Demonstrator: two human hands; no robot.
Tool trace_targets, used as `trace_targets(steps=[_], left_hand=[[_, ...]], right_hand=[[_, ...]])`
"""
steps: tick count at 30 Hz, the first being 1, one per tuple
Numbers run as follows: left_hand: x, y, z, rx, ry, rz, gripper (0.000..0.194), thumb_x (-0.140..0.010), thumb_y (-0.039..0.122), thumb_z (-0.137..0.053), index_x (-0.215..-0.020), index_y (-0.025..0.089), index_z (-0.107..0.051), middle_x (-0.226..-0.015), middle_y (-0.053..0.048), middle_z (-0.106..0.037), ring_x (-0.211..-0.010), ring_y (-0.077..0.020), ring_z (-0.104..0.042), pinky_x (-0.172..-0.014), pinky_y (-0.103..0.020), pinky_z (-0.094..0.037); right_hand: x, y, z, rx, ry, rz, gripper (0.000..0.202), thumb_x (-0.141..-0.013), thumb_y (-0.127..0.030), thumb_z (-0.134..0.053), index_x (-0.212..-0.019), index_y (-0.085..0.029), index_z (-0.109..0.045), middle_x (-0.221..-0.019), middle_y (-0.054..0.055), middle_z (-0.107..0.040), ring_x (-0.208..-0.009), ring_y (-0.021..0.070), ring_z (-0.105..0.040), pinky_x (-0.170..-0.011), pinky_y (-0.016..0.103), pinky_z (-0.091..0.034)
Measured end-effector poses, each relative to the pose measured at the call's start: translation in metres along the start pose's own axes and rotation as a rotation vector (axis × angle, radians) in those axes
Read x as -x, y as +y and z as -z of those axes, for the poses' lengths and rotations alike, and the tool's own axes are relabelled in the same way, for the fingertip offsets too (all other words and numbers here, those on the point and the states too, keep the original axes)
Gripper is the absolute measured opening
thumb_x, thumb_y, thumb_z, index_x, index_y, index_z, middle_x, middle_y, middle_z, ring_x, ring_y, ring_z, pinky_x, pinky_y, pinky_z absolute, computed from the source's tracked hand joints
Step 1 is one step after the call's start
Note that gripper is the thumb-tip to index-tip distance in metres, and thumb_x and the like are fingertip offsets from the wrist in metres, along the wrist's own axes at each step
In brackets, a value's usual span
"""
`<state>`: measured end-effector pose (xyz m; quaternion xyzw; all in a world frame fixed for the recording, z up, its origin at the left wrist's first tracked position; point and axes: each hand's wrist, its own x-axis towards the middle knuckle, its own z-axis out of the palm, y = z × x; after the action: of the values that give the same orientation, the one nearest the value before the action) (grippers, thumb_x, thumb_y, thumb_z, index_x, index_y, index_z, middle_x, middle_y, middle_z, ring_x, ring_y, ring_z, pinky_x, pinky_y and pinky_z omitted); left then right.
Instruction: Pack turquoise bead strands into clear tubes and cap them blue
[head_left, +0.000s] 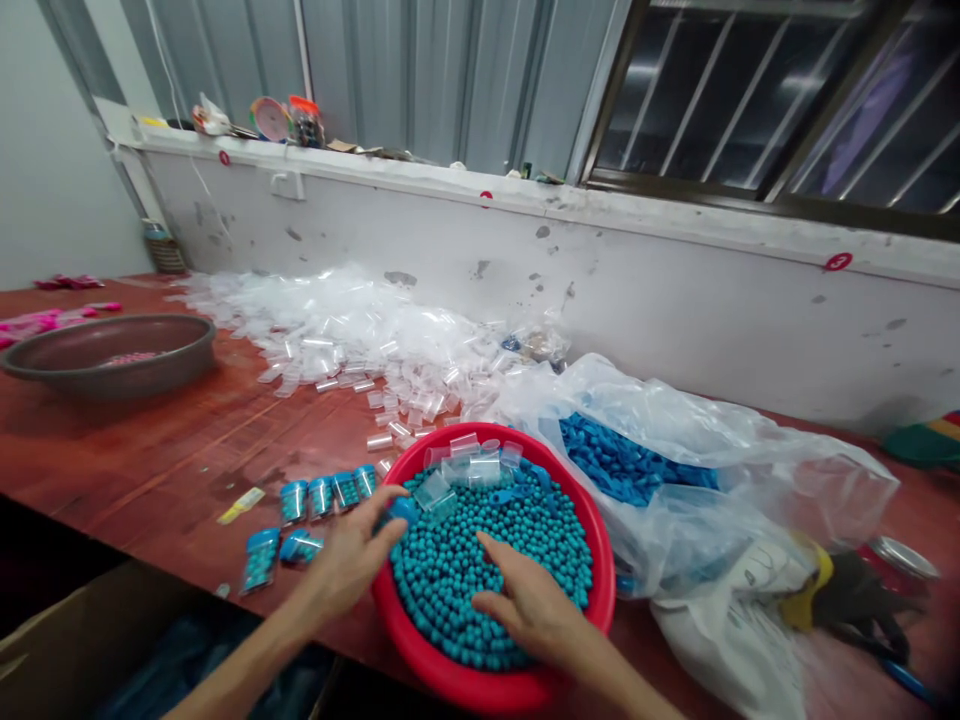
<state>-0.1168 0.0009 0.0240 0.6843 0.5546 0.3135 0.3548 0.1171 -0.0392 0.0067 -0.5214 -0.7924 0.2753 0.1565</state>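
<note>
A red basin (606, 560) full of small teal beads (480, 560) stands in front of me. Over its left rim, my left hand (352, 550) pinches a rounded blue cap (403, 510); whether a container hangs below it is hidden. My right hand (529, 600) hovers over the beads at the basin's right front, thumb and forefinger apart, nothing between them. Several clear plastic tubes (480, 468) lie on the beads near the back rim, beside some blue caps (517, 490). Left of the basin are several bead-filled, blue-capped tubes (261, 558), some upright, others tipped.
Loose clear tubes (360, 320) form a wide heap along the wall. To the right, an open plastic bag (795, 460) holds blue caps (630, 460), with a white cloth bag (735, 620) in front. A brown basin (112, 370) sits at left on the red table (217, 430).
</note>
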Motion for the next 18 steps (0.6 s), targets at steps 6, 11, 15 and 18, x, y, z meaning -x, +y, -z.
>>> trace_targets(steps=[6, 11, 15, 18], left_hand=[[-0.010, -0.012, 0.040, -0.490, 0.393, 0.054, 0.047, -0.079, 0.034, -0.035, -0.121, 0.014, -0.042, -0.099, -0.010, -0.058, -0.093, -0.0255, -0.053, -0.078, -0.035, -0.039], [-0.008, 0.009, 0.006, -0.151, 0.141, -0.021, 0.035, -0.080, 0.033, -0.036, -0.107, 0.018, -0.052, -0.067, 0.000, -0.059, -0.063, -0.0160, -0.056, -0.062, -0.026, -0.042], [-0.007, 0.016, -0.022, -0.017, 0.114, -0.023, 0.029, -0.076, 0.027, -0.042, -0.101, 0.017, -0.054, -0.074, -0.002, -0.059, -0.068, -0.0164, -0.055, -0.066, -0.026, -0.041], [-0.012, 0.015, -0.038, 0.039, 0.084, 0.032, 0.028, -0.073, 0.023, -0.044, -0.098, 0.016, -0.052, -0.089, -0.006, -0.059, -0.080, -0.0180, -0.055, -0.073, -0.028, -0.040]], right_hand=[[-0.054, -0.007, 0.008, 0.420, 0.049, 0.160, 0.030, -0.081, -0.010, -0.039, -0.108, -0.018, -0.049, -0.100, 0.007, -0.056, -0.085, 0.0190, -0.057, -0.068, 0.028, -0.046], [-0.092, -0.018, -0.017, 0.588, -0.008, 0.233, 0.031, -0.082, -0.006, -0.032, -0.107, -0.019, -0.046, -0.100, 0.010, -0.055, -0.078, 0.0201, -0.057, -0.059, 0.030, -0.045], [-0.094, -0.007, -0.025, 0.519, -0.043, 0.141, 0.024, -0.082, -0.007, -0.031, -0.092, -0.015, -0.051, -0.091, 0.012, -0.057, -0.074, 0.0204, -0.057, -0.060, 0.030, -0.043], [-0.087, 0.008, -0.013, 0.448, -0.049, 0.067, 0.018, -0.074, -0.008, -0.044, -0.090, -0.013, -0.050, -0.085, 0.011, -0.059, -0.072, 0.0197, -0.056, -0.059, 0.028, -0.041]])
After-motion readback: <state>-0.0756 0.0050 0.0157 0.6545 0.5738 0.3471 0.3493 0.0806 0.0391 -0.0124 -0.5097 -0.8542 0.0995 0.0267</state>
